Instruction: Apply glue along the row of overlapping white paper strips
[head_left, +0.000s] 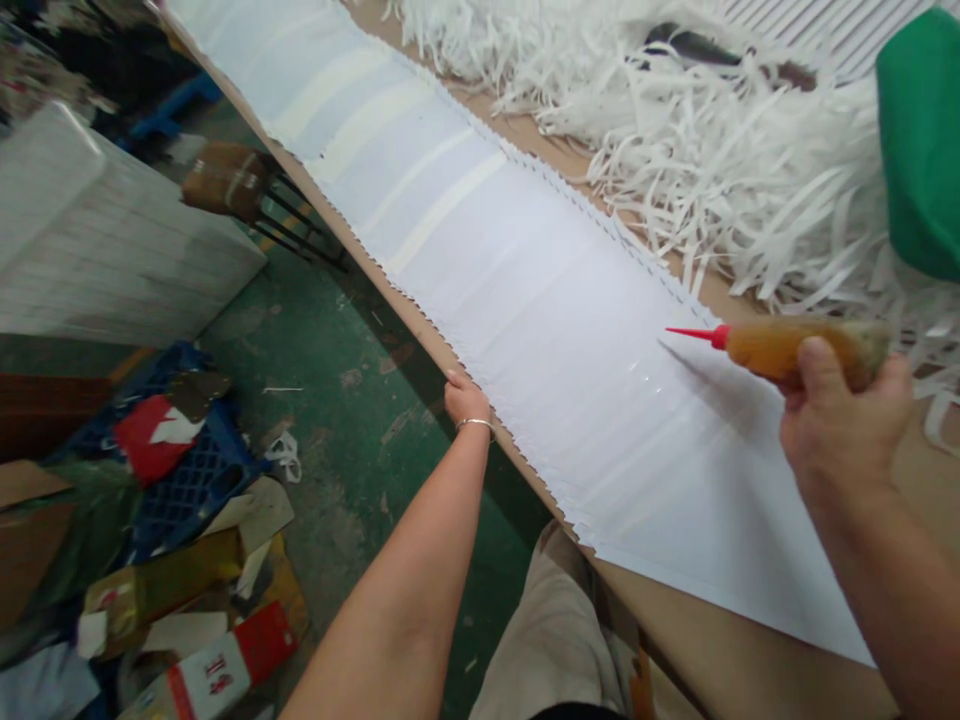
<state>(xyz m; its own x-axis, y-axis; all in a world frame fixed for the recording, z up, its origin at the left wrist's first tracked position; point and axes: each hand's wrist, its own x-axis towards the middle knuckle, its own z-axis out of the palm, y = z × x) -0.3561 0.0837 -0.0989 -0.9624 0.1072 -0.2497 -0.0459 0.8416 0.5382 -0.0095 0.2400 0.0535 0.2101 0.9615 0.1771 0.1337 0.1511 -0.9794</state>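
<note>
A scuffed green floor point(360, 420) holds a blue plastic crate point(202, 480) and cardboard scraps point(26, 540).

Table: a tan wooden table top point(739, 640), its near edge running right under my left fingers point(455, 378).
On the table: a long fanned stack of white paper sheets point(525, 300), below my right fingers point(821, 362), its edge touching my left fingers.
Behind the sheets: a heap of white paper strips point(720, 170), just past my right fingers.
Floor: green painted concrete point(360, 420), below and left of my left fingers.
On the floor: a blue plastic crate point(202, 470) and cardboard scraps point(255, 515), well left of my left fingers.
</note>
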